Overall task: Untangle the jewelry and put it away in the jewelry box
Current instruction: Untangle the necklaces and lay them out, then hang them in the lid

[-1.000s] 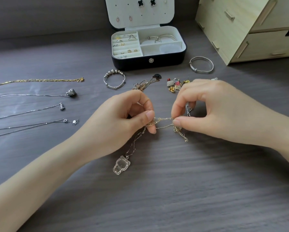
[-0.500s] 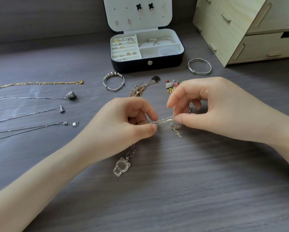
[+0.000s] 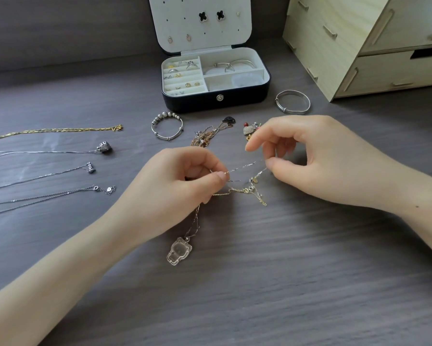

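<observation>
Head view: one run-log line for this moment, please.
phase: untangling | left hand: pinches chain | right hand: pinches chain | box: open

I locate the jewelry box [image 3: 216, 104] at far centre of the table [image 3: 297, 283], lid upright behind it. The drawer unit [image 3: 360, 46] sits far right, with a bangle [image 3: 293, 101] between the two. A beaded bracelet [image 3: 167, 128] lies just near-left of the box. Four necklaces [image 3: 60, 152] lie side by side at left. At centre, left hand [image 3: 175, 183] and right hand [image 3: 317, 161] pinch a chain [image 3: 245, 166] between them. A pendant [image 3: 178, 250] rests near of the left hand. A chain tangle [image 3: 208, 136] lies between hands and box.
</observation>
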Action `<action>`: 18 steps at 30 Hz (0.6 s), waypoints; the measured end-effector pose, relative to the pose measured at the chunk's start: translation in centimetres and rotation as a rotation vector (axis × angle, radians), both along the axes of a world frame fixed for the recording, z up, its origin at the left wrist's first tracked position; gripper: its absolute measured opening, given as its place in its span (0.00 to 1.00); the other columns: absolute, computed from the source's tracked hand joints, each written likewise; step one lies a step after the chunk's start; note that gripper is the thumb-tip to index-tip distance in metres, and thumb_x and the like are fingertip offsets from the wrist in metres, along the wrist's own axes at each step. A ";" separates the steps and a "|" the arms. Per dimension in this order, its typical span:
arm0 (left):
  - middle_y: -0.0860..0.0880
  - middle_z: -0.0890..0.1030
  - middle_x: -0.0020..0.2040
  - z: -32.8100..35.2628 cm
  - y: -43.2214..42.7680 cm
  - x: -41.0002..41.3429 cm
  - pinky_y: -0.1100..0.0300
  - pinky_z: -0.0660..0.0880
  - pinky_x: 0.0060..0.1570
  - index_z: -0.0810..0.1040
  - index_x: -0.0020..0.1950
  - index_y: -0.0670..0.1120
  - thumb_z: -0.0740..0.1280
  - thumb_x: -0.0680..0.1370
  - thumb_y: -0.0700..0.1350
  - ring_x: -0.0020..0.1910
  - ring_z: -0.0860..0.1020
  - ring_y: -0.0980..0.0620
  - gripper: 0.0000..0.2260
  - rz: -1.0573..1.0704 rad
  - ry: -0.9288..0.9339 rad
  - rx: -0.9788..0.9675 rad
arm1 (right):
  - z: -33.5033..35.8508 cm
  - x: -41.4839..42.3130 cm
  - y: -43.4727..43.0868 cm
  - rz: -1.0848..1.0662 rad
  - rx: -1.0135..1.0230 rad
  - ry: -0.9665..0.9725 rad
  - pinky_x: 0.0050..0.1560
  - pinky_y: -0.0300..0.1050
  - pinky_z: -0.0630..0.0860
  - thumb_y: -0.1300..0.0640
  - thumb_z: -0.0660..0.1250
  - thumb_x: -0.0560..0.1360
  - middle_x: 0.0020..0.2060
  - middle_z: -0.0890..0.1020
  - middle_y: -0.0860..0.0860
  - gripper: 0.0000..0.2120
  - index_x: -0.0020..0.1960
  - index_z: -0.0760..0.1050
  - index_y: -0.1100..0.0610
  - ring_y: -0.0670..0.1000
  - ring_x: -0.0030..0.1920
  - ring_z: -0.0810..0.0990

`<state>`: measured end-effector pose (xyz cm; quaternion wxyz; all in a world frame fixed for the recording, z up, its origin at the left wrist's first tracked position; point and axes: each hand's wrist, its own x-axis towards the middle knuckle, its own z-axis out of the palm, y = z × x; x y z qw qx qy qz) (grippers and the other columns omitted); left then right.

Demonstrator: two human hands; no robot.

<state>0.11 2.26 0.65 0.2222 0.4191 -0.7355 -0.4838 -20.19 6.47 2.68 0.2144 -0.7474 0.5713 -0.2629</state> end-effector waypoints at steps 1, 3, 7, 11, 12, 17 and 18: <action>0.55 0.74 0.25 -0.1 0.0 0.0 0.67 0.66 0.32 0.79 0.41 0.51 0.65 0.69 0.51 0.28 0.71 0.55 0.07 0.007 -0.003 0.002 | 0.1 0.0 0.0 -0.007 0.013 -0.044 0.44 0.35 0.71 0.66 0.65 0.71 0.36 0.78 0.44 0.13 0.48 0.77 0.48 0.45 0.42 0.76; 0.55 0.73 0.24 -0.1 -0.1 0.1 0.66 0.65 0.32 0.78 0.41 0.52 0.64 0.70 0.53 0.29 0.70 0.55 0.06 0.021 0.000 0.005 | 0.4 -0.1 0.0 0.002 0.035 -0.147 0.47 0.38 0.74 0.66 0.66 0.71 0.36 0.79 0.46 0.12 0.47 0.78 0.49 0.46 0.42 0.78; 0.55 0.72 0.24 -0.1 0.0 0.0 0.67 0.63 0.31 0.78 0.41 0.51 0.66 0.72 0.53 0.29 0.68 0.54 0.06 0.038 0.007 0.004 | 0.9 -0.1 0.0 0.018 0.107 -0.305 0.47 0.47 0.77 0.71 0.66 0.72 0.37 0.77 0.48 0.13 0.45 0.77 0.53 0.49 0.39 0.80; 0.54 0.72 0.24 0.1 0.0 -0.1 0.64 0.61 0.31 0.78 0.41 0.51 0.63 0.71 0.55 0.30 0.66 0.52 0.10 0.053 0.010 -0.003 | 1.0 -0.1 0.2 0.033 0.161 -0.371 0.46 0.53 0.77 0.74 0.63 0.73 0.36 0.75 0.50 0.14 0.47 0.76 0.56 0.49 0.36 0.82; 0.53 0.71 0.24 0.2 0.1 -0.1 0.62 0.61 0.32 0.79 0.40 0.51 0.62 0.71 0.55 0.30 0.66 0.51 0.10 0.054 0.021 0.003 | 1.0 -0.1 0.1 0.033 0.164 -0.380 0.45 0.52 0.77 0.74 0.62 0.73 0.36 0.75 0.49 0.14 0.47 0.76 0.56 0.49 0.35 0.81; 0.52 0.72 0.25 0.4 0.0 0.0 0.59 0.62 0.35 0.80 0.40 0.50 0.57 0.73 0.56 0.31 0.65 0.53 0.15 0.072 0.101 0.076 | 1.1 -0.5 0.1 0.055 0.205 -0.471 0.36 0.42 0.75 0.69 0.63 0.68 0.34 0.74 0.49 0.13 0.49 0.76 0.59 0.48 0.31 0.75; 0.52 0.73 0.25 0.4 0.0 0.0 0.62 0.63 0.34 0.80 0.40 0.49 0.57 0.73 0.55 0.31 0.66 0.53 0.15 0.071 0.109 0.087 | 1.0 -0.5 0.1 0.063 0.216 -0.479 0.36 0.41 0.75 0.68 0.62 0.66 0.33 0.74 0.49 0.13 0.49 0.76 0.59 0.48 0.31 0.75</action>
